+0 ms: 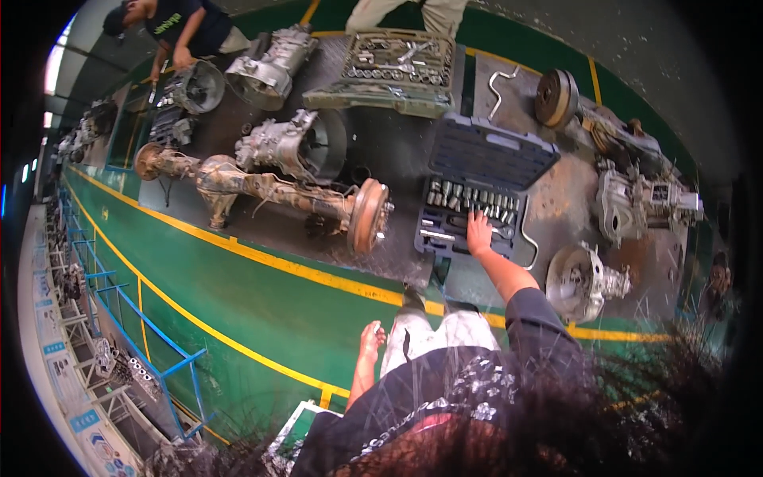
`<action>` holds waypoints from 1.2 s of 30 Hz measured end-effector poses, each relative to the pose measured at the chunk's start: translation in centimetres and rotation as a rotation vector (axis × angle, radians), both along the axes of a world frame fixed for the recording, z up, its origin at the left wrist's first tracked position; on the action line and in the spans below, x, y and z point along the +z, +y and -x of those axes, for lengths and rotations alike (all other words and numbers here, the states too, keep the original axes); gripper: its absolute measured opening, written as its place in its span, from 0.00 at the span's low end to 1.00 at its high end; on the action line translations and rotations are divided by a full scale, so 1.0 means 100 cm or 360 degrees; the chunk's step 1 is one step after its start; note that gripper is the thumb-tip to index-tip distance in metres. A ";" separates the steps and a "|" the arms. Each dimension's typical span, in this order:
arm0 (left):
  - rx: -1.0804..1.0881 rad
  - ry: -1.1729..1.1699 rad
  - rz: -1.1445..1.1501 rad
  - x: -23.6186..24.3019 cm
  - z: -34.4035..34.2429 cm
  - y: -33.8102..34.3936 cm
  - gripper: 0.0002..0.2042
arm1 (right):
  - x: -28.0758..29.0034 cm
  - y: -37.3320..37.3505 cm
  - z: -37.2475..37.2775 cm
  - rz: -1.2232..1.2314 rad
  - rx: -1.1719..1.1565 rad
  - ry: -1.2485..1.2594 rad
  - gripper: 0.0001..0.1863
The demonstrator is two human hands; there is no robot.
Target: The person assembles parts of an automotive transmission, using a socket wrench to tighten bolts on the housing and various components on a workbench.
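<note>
My right hand (478,232) reaches over an open dark blue socket-set case (425,238), its fingers stretched toward the rows of silver sockets (447,193). The fingertips meet the sockets; whether one is gripped does not show. Ratchet handles and bars (437,235) lie in the case's near part, and the lid (489,155) is tipped back on the far side. My left hand (371,342) hangs low beside my leg, away from the table. Its fingers are curled around a small pale thing, too small to name.
Left of the case lies a rusty axle with a brake drum (364,216); gearbox housings (290,147) stand behind it. Farther back is a second open tool case (397,60). A bell housing (576,280) and a bent rod (528,238) are at the right. Another person (187,28) works at the far left.
</note>
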State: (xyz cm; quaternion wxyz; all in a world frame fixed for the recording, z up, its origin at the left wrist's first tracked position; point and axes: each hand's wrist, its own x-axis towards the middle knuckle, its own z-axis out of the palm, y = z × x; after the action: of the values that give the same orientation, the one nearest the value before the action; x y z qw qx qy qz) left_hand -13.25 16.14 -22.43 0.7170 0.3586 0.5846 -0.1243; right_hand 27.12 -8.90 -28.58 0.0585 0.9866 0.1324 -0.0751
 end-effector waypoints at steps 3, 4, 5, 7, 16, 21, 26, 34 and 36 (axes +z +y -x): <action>0.0027 -0.0077 -0.0074 0.005 0.013 -0.016 0.11 | 0.006 0.011 -0.009 0.0010 0.0230 0.0027 0.20; 0.0022 -0.0033 -0.0060 0.006 0.015 -0.022 0.12 | 0.003 0.010 -0.012 0.0004 0.0229 0.0000 0.19; 0.0015 0.0013 -0.0044 0.005 0.016 -0.029 0.12 | -0.001 0.006 -0.015 0.0026 0.0278 -0.0073 0.21; 0.0116 -0.0045 -0.0040 0.013 0.019 -0.047 0.12 | 0.000 0.009 -0.022 0.0072 0.0308 0.0115 0.25; 0.0203 -0.0180 0.0030 0.036 -0.002 -0.092 0.11 | 0.011 -0.018 -0.025 -0.0091 0.0405 0.0150 0.29; 0.0178 -0.0215 0.0018 0.036 -0.019 -0.094 0.11 | 0.025 -0.033 -0.039 -0.0324 0.0339 0.0319 0.34; -0.0006 -0.0221 -0.0090 0.052 -0.056 -0.089 0.10 | 0.012 -0.038 -0.041 -0.0334 0.0325 0.0471 0.35; -0.0233 -0.0347 -0.0050 0.074 -0.058 -0.079 0.10 | 0.011 -0.034 -0.019 -0.0656 0.0140 0.0329 0.26; -0.0366 -0.0369 -0.0056 0.087 -0.064 -0.080 0.09 | 0.033 -0.038 -0.010 -0.0842 0.0135 0.0344 0.28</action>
State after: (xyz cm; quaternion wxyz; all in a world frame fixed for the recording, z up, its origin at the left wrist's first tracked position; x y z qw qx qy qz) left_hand -6.84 8.09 -13.74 0.7544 0.4475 0.4550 -0.1531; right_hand 28.10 -12.71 -25.28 -0.2122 0.9474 0.1941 -0.1403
